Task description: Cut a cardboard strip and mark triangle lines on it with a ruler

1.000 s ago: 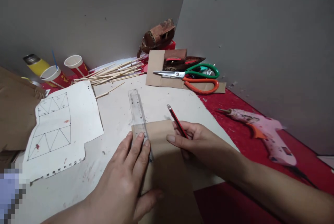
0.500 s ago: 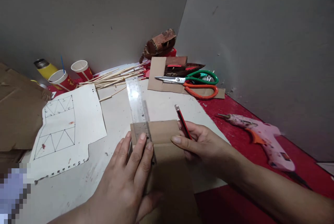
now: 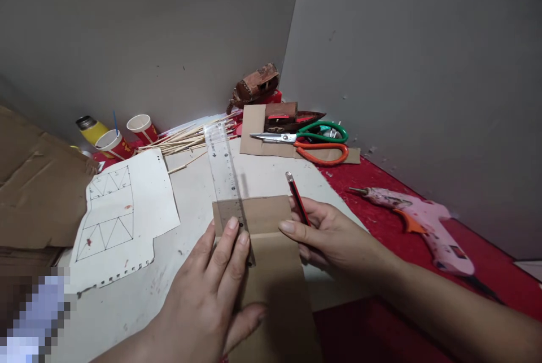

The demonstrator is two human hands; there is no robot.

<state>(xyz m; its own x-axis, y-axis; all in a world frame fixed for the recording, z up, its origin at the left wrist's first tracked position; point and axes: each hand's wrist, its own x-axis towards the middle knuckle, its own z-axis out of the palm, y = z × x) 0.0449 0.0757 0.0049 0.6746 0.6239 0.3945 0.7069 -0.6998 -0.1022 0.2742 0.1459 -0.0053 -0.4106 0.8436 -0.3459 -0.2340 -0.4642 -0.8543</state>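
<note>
A clear plastic ruler [image 3: 226,174] lies lengthwise over the left side of a brown cardboard piece [image 3: 271,216], its far end reaching past the cardboard onto the white sheet. My left hand [image 3: 212,284] is spread flat, with fingertips pressing on the ruler and cardboard. My right hand [image 3: 326,236] is closed round a red and black pencil [image 3: 298,200], whose capped end points up and away. That hand's thumb rests on the cardboard's right edge, and its other fingers are partly hidden behind.
Scissors [image 3: 279,137] lie on cardboard at the back, near wooden sticks [image 3: 186,140] and paper cups [image 3: 141,128]. A pink glue gun [image 3: 423,222] rests at the right on the red surface [image 3: 339,182]. A paper with drawn trusses [image 3: 152,205] lies left, beside folded cardboard [image 3: 38,182].
The view has shifted slightly, so the background items sit a little lower. My left thumb shows more clearly over the cardboard. Both hands keep nearly the same place on the ruler and pencil.
</note>
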